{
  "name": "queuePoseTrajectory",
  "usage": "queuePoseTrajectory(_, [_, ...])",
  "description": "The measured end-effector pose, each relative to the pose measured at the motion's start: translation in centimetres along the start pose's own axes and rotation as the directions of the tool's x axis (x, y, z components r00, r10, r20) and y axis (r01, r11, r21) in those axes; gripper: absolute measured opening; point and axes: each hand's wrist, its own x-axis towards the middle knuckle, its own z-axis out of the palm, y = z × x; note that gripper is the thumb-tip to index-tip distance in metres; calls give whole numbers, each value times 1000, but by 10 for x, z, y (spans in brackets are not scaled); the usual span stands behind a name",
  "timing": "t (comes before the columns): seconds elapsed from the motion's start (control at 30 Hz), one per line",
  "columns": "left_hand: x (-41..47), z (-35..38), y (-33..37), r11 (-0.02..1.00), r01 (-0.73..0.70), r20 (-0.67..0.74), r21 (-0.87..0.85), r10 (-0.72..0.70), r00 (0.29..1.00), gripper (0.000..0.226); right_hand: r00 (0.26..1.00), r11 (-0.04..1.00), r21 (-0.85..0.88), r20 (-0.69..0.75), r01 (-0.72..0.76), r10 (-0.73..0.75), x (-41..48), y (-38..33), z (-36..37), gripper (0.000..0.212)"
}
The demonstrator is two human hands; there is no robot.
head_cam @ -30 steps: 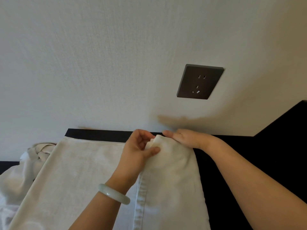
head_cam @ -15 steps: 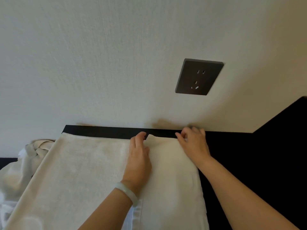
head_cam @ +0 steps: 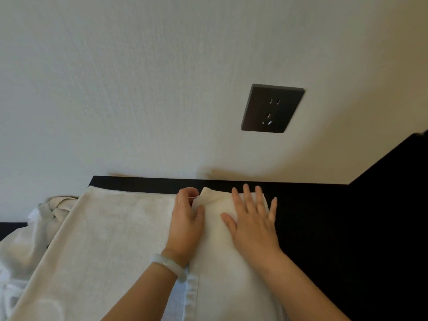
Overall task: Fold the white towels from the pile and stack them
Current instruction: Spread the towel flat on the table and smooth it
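1. White terry towel (head_cam: pixel 120 228) lies spread over the black desk (head_cam: pixel 324 228), its far hem running along the desk's back edge. Its right side is turned over into a folded flap (head_cam: pixel 215 230).
2. The person's right hand (head_cam: pixel 252 223) lies flat on that flap, fingers straight and spread, pressing rather than gripping. A second ago it was curled at the far corner. Since then it has opened out and moved onto the cloth.
3. The left hand (head_cam: pixel 185 221) sits on the flap's inner edge, fingers curled at the far hem and thumb on top, seemingly pinching the towel. Earlier it held that corner lifted, and now the corner is down.
4. I'd judge the first fold laid and being smoothed, with further folds and the stacking yet to come.
5. A crumpled heap of white towels (head_cam: pixel 30 230) waits at the desk's left edge, just beside the spread one.
6. A pale jade-like bangle (head_cam: pixel 169 265) circles the left wrist. A dark grey wall socket (head_cam: pixel 272 108) sits on the cream wall (head_cam: pixel 115 89) above.
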Motion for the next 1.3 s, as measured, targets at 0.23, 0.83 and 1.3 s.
queuePoseTrajectory(0.23, [0,3,8,996,-15,-16,86,16,1000,38,999,999,-39,35,16,-15,-2,-12,9,67])
queuePoseTrajectory(0.83, [-69,-7,-12,581,-272,239,767,135,962,57,996,995,67,42,-79,76,-80,-14,10,62])
queuePoseTrajectory(1.3, [-169,-52,-10,535,-359,373,764,87,924,58,992,992,-26,24,-121,122,-166,-49,20,81])
